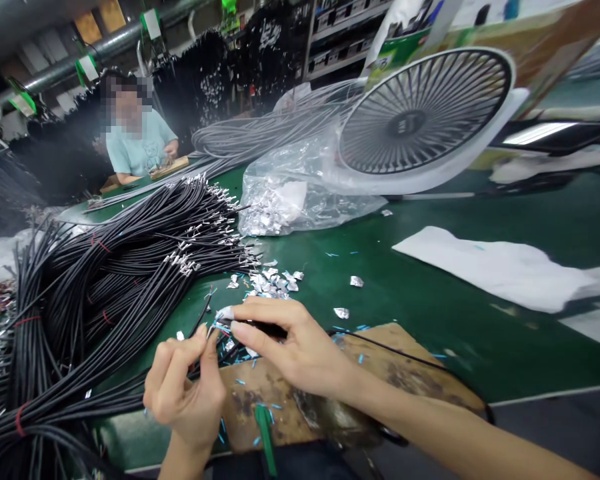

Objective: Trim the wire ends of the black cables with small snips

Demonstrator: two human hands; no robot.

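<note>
My left hand (183,387) pinches the stripped end of a black cable between thumb and forefinger. Thin light-blue wires (220,325) stick out of this end, and my right hand (293,343) closes its thumb and forefinger on them. A whitish covering sits on the tip of my right forefinger. Under both hands lies a stained wooden board (250,393) scattered with short blue wire bits. A green-handled tool (266,437) rests on the board's near edge; its working end is hidden. Just past my fingers lie crumpled silver foil scraps (275,283).
Bundles of black cables (130,267) tied with red bands fill the left. Beyond are a clear plastic bag (300,200) with foil scraps, a round fan (425,120) and coiled grey cables (275,127). White paper (495,267) lies right. Another person (140,147) sits across the green table.
</note>
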